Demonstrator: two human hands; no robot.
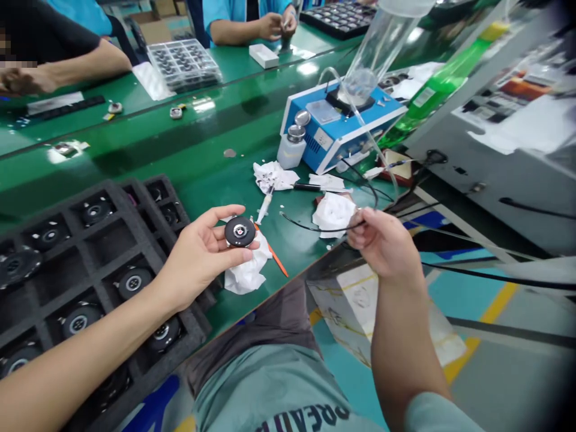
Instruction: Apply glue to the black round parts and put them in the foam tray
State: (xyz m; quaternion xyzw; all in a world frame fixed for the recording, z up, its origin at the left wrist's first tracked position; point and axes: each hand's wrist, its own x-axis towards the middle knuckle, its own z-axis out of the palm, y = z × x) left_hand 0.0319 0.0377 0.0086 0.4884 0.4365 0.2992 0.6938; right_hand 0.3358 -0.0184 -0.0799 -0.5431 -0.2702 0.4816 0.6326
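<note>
Between the fingers and thumb of my left hand is a round black watch-like part, its face with a small central disc turned up. My right hand pinches a thin black cable, whose free end curves left over the green table. Below the round part lies a crumpled white tissue, with an orange stick beside it. A syringe-like tube rests just behind the round part. Another crumpled tissue lies behind the cable.
Dark foam trays with similar round parts stand at left. Behind are a pump bottle, a blue machine holding a clear cylinder, and a green bottle. Two people work across the green table. A grey machine stands right.
</note>
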